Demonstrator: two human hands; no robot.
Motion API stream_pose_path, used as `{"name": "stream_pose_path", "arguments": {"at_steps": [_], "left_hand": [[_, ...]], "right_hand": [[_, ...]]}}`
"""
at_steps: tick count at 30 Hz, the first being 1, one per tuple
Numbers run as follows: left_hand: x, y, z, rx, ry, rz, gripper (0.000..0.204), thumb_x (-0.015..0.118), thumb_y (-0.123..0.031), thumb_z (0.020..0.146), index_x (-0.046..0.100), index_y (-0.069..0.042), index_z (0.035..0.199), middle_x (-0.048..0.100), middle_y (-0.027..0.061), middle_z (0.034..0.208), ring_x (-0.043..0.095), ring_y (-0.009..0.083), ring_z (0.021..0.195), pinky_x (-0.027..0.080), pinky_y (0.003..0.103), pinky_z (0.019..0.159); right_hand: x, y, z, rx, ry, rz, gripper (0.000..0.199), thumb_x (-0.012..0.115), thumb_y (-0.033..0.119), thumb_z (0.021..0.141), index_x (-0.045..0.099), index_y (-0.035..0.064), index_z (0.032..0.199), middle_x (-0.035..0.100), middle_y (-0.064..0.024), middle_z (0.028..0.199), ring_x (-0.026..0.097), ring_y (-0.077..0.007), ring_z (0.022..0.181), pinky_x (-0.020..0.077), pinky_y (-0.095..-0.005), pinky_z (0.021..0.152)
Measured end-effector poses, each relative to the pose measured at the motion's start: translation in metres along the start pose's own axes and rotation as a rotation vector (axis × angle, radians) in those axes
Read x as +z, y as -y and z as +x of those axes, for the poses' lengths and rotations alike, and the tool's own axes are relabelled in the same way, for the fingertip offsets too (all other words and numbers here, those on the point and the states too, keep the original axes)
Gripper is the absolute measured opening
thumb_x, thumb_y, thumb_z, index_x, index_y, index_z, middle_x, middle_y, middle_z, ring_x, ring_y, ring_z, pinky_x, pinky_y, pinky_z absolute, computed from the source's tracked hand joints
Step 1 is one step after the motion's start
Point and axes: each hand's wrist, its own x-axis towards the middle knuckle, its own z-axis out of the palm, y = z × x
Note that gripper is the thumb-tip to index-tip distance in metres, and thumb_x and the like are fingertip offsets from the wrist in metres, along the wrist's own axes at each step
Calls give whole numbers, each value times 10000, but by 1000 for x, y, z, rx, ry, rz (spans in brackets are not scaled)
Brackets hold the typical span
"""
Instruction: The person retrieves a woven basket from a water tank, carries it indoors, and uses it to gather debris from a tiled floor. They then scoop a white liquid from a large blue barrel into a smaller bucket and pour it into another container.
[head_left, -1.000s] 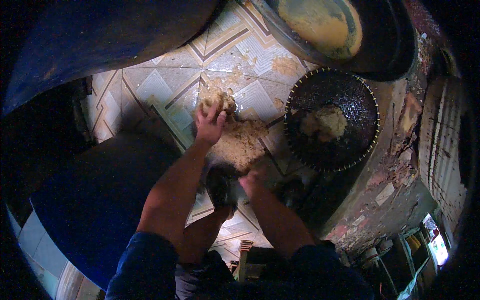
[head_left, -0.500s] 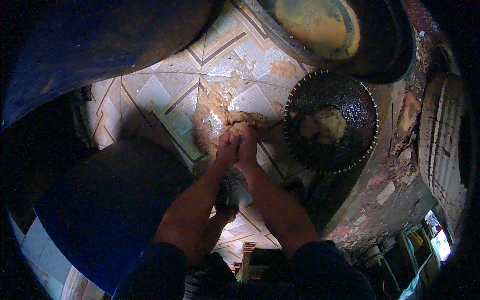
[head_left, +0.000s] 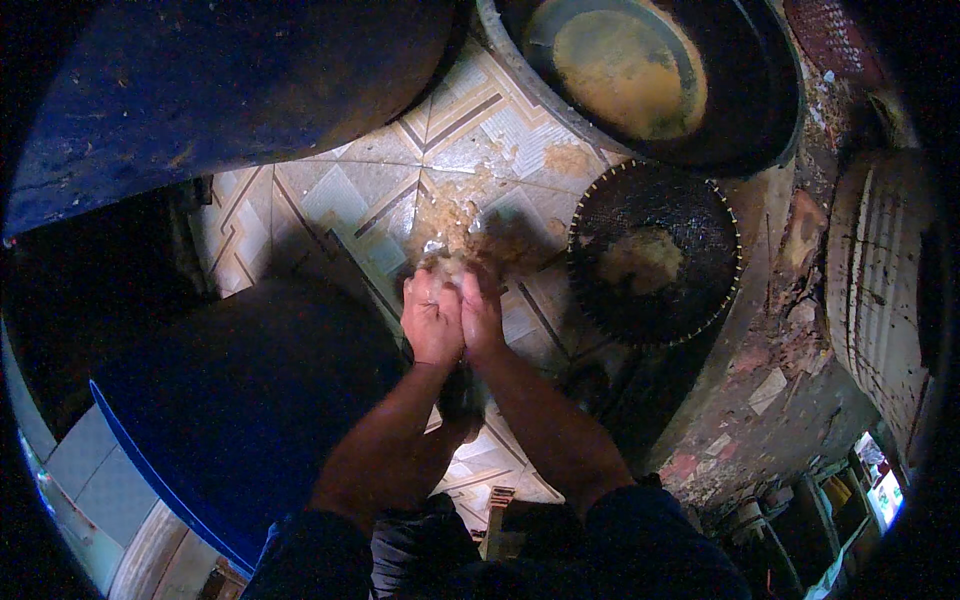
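Note:
My left hand [head_left: 433,322] and my right hand [head_left: 483,318] are side by side with curled fingers, pressed around a clump of pale, wet, crumbly mash [head_left: 447,268]. Below and beyond them, more tan mash [head_left: 455,215] lies scattered on the patterned tile floor [head_left: 345,195]. To the right of my hands sits a round, dark woven basket [head_left: 695,215] with light stitching on its rim. A small heap of the same tan stuff [head_left: 640,265] rests in its middle.
At the upper right stands a large dark tub [head_left: 745,75] holding a basin of yellowish-brown contents [head_left: 625,65]. Big blue barrels [head_left: 250,90] crowd the upper left and lower left. A worn wall [head_left: 760,360] runs along the right. A small wooden stool [head_left: 500,520] is beneath me.
My hands have drawn back slightly toward me and lifted a clump of mash off the floor pile. Less of the pile shows now. The view has shifted a little.

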Motion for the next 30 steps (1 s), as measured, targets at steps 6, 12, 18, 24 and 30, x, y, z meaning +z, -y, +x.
{"name": "stream_pose_path", "arguments": {"at_steps": [6,12,18,24,30], "left_hand": [[-6,-10,-6,18,-80,111,346,560,-182,939,596,32,1209,631,264,1128,604,460,1037,490,482,926],[1,-6,-16,105,-85,121,295,545,-190,954,569,30,1149,608,268,1073,599,462,998,498,515,854],[43,-31,-35,398,340,195,353,498,-314,1001,524,-21,1197,480,311,1341,464,485,1263,447,538,1012],[38,-85,-77,340,683,57,581,519,-442,987,429,-101,1449,383,313,1449,388,502,1339,411,608,1039],[-32,-107,-90,270,1306,78,681,580,-483,955,392,-119,1499,327,265,1511,374,463,1372,401,636,1030]], "right_hand": [[3,11,-10,52,103,102,290,413,225,1059,628,32,1086,643,-101,1054,600,-227,980,490,-365,894],[-13,4,-9,-61,128,-168,321,432,269,1062,583,29,1213,642,-77,1130,609,-189,1035,506,-349,925],[-121,22,-7,466,44,315,296,451,297,1031,608,87,1167,650,-74,1165,643,-167,956,544,-353,865],[-255,151,15,220,-244,306,477,522,442,995,508,91,1318,618,-52,1096,606,-233,967,544,-378,852],[-277,164,32,-356,-464,-1105,515,652,262,942,494,57,1388,581,-179,1229,541,-359,1153,500,-467,920]]}}
